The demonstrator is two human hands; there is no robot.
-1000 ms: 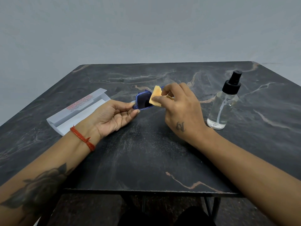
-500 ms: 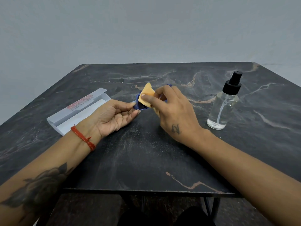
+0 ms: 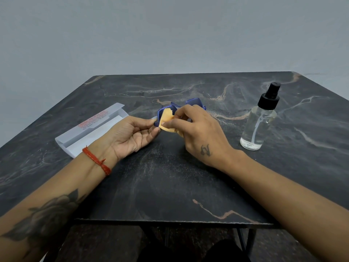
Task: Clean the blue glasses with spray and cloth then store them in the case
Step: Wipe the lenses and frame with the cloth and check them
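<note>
Above the table [image 3: 170, 186], blue glasses [image 3: 192, 103] lie crosswise (lenses nearward).

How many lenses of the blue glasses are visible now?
2. One lens is partly under the yellow cloth near the left hand; the other lens shows above the right hand.

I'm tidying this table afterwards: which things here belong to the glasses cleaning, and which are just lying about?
In the job:
- blue glasses, held by the left hand
- orange cloth, pinched by the right hand
- spray bottle, standing to the right
- white case, open, at left

Lying about:
- nothing else on the dark marble table
</note>
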